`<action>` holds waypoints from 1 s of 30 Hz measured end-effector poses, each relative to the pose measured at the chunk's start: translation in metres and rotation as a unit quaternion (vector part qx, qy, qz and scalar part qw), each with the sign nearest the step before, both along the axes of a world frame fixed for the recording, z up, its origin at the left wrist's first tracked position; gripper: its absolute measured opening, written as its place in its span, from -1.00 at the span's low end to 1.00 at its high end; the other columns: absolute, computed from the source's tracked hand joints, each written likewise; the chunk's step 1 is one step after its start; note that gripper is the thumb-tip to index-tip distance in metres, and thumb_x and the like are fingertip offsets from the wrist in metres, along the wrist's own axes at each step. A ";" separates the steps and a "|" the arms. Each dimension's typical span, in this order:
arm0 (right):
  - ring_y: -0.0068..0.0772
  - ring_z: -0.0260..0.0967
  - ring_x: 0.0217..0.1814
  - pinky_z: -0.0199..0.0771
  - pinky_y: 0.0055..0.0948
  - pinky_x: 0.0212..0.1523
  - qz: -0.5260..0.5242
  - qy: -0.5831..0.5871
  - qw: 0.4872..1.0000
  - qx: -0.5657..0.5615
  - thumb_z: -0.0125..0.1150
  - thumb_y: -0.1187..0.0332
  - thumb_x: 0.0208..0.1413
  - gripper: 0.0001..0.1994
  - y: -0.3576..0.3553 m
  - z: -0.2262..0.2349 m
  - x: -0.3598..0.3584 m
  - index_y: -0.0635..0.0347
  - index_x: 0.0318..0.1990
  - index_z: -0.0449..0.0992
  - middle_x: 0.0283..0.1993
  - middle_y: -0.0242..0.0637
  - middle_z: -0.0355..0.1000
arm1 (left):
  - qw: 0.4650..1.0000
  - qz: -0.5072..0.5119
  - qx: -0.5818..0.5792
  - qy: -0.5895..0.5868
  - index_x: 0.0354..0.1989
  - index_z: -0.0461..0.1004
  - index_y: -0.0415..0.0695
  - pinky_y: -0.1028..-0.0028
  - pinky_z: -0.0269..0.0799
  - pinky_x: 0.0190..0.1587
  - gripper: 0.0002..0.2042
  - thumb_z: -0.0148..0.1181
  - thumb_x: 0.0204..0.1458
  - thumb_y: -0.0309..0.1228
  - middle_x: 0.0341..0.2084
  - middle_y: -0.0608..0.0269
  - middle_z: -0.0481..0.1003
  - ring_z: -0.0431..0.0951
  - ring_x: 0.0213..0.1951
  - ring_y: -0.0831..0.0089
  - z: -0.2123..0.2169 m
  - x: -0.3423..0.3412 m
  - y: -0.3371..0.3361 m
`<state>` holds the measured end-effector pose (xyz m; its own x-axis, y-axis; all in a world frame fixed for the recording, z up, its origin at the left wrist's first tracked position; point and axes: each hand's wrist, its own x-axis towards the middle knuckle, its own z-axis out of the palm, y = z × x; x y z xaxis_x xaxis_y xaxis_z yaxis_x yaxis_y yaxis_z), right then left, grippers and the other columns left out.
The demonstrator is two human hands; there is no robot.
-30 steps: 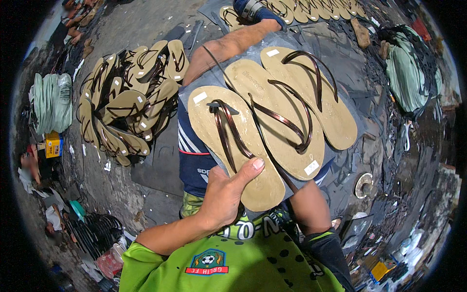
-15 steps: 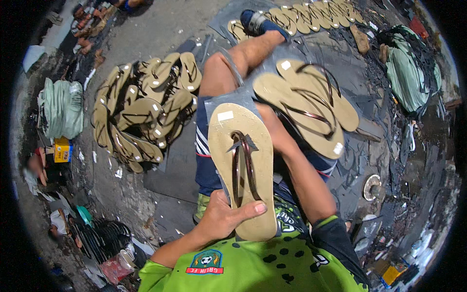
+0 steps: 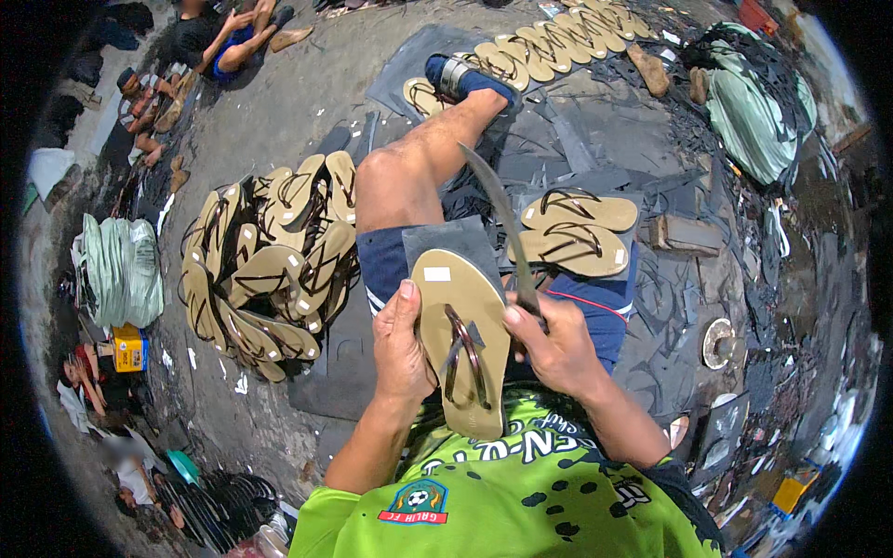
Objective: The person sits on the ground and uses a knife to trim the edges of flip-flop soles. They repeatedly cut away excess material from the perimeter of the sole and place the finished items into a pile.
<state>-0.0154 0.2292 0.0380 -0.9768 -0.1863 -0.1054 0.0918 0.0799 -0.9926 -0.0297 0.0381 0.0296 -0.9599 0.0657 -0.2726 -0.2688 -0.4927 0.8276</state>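
A tan flip-flop [image 3: 435, 302] with glossy brown straps sits upright before my chest, toe end away from me. Dark grey sheet rubber [image 3: 446, 239] sticks out past its toe, and a small grey scrap lies by the straps. My left hand [image 3: 402, 353] grips the flip-flop's left side, thumb along the edge near the toe. In my right hand [image 3: 566, 352] is a curved knife [image 3: 502, 209], its blade pointing up and away; the fingers are close to the sole's right edge. Beyond that hand, a pair of similar flip-flops [image 3: 609, 253] lies over my right thigh.
Left of my legs lies a heap of flip-flops [image 3: 265, 265]. A row of more [image 3: 530, 60] runs past my shod foot [image 3: 456, 79]. Rubber offcuts [image 3: 665, 321], a wooden block [image 3: 688, 235] and a green sack [image 3: 749, 121] are on the right. Other people [image 3: 237, 46] sit at far left.
My right hand, previously hidden behind the flip-flop, now holds the knife beside it. My left hand has moved from the heel up toward the toe. The pair on my thigh has shifted position.
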 end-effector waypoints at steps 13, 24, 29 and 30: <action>-0.17 0.41 -0.26 0.43 -0.32 -0.23 0.008 0.155 0.976 0.154 0.14 0.51 0.06 -0.58 0.013 -0.020 0.037 0.18 0.13 0.41 -0.20 -0.10 0.41 | 0.995 -0.021 0.054 -0.077 -0.09 0.40 -0.09 0.36 0.54 -0.26 -0.62 0.04 0.18 -0.02 -0.30 0.27 0.52 0.57 -0.30 0.45 -0.013 -0.035 -0.055; -0.17 0.42 -0.38 0.45 -0.27 -0.37 0.005 0.145 0.940 0.308 0.34 0.52 -0.19 -0.50 0.034 -0.030 0.049 -0.04 0.02 0.51 -0.32 -0.24 0.42 | 0.963 -0.062 0.122 -0.233 -0.18 0.42 -0.04 0.33 0.58 -0.40 -0.58 0.25 0.00 0.03 -0.36 0.22 0.48 0.54 -0.37 0.31 -0.050 -0.025 -0.032; -0.19 0.40 -0.42 0.42 -0.29 -0.41 0.008 0.155 0.933 0.325 0.36 0.45 -0.12 -0.49 0.017 -0.019 0.001 -0.08 0.08 0.49 -0.37 -0.28 0.40 | 0.955 -0.151 0.155 -0.201 -0.05 0.38 -0.11 0.28 0.63 -0.30 -0.60 0.29 0.02 -0.18 -0.25 0.18 0.53 0.61 -0.31 0.31 -0.044 -0.047 -0.035; -0.20 0.40 -0.43 0.41 -0.30 -0.41 0.012 0.144 0.935 0.324 0.35 0.44 -0.10 -0.50 0.014 -0.017 -0.007 -0.09 0.09 0.48 -0.38 -0.28 0.39 | 0.958 -0.161 0.156 -0.178 -0.03 0.36 -0.18 0.34 0.61 -0.25 -0.61 0.26 0.06 -0.23 -0.25 0.17 0.53 0.61 -0.30 0.36 -0.035 -0.052 -0.031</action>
